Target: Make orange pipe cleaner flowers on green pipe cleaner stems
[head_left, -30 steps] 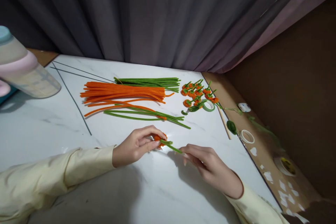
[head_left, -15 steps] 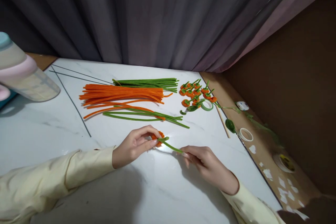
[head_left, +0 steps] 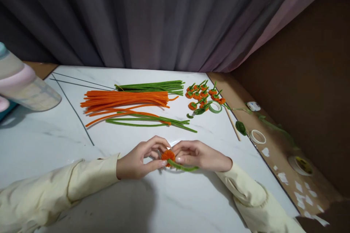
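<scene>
Between my hands is a small orange pipe-cleaner pumpkin (head_left: 167,156) with a green pipe cleaner (head_left: 183,168) curving from it to the right. My left hand (head_left: 144,158) pinches the pumpkin from its left side, thumb in front. My right hand (head_left: 193,154) closes on its right side, thumb and fingers at the base of the green pipe cleaner. Beyond my hands lie a bundle of orange pipe cleaners (head_left: 128,99), a green bundle (head_left: 153,87) behind it, and several loose green pipe cleaners (head_left: 147,119) nearer to me.
Several finished orange pumpkins with green stems (head_left: 197,94) cluster at the back right beside a green tape roll (head_left: 215,107). A wooden stick (head_left: 233,125), a white ring (head_left: 257,137) and paper scraps (head_left: 299,198) lie along the right. A large bottle (head_left: 30,87) stands at left.
My right hand has come left and up from the green pipe cleaner's far end to the pumpkin. The pumpkin has turned, showing more orange, and the green end now hangs free to the right.
</scene>
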A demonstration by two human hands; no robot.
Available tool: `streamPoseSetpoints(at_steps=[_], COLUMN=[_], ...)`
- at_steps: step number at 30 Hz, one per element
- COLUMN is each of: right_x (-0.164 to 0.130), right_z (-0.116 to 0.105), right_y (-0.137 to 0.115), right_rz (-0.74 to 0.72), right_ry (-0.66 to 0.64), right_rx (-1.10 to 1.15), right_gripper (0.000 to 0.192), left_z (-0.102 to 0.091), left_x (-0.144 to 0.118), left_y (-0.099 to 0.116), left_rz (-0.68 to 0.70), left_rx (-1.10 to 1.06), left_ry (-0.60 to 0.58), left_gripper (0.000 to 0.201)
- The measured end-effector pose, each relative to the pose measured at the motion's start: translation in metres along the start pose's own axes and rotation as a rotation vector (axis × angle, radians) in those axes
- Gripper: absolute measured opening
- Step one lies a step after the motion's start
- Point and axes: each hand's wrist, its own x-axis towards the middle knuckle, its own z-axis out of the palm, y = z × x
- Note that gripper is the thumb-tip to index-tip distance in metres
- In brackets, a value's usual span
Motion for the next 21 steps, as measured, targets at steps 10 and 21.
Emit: streamPoseSetpoints(at_steps=[10, 21], right_x=[0.002, 0.001], right_z=[0.01, 0.02], right_y=[0.002, 0.008], right_rz=[-0.002, -0.083], right_ry=[0.138, 0.237], right_rx=[0.089, -0.115], right_gripper=[0.035, 0.016], left_z=[0.002, 0.0], left_x=[0.008, 0.011], left_y=[-0.001, -0.001], left_rz=[0.003, 0.027], left_rx=[0.316, 0.473], left_ry=[0.126, 0.159], left_gripper=[0.023, 0.014])
